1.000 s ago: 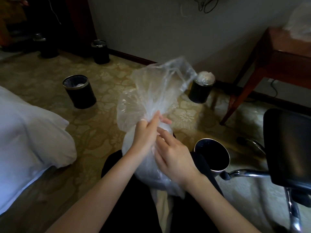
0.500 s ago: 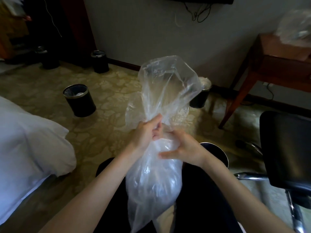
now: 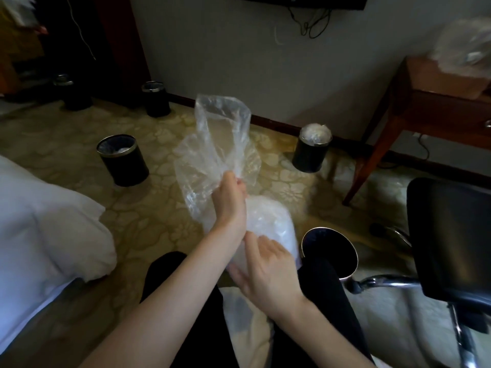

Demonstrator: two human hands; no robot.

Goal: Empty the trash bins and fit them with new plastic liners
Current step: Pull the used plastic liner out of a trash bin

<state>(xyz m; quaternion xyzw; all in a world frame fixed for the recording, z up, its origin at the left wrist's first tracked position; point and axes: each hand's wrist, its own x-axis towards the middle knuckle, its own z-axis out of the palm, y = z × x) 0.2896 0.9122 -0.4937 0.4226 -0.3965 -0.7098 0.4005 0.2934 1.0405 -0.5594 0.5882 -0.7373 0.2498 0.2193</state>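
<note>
Currently, your left hand point(image 3: 229, 201) grips the trash bag point(image 3: 268, 228) by its neck at frame centre; your right hand point(image 3: 265, 272) presses open-fingered below. Twist the neck tight before knotting.

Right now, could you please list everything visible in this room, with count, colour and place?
clear plastic bag: one, transparent, held up before the person, lower part full of white stuff.
trash bins: five, black with silver rims, on the floor; one by the right knee, one left of the bag, one near the wall heaped with white trash, two far back.
bedding: one, white, left.
table: one, brown wood, right, crumpled plastic on it.
chair: one, black, right.
carpet: one, beige patterned, covers the floor.
left hand: one, grips the bag's neck.
right hand: one, open, low by the bag.
</note>
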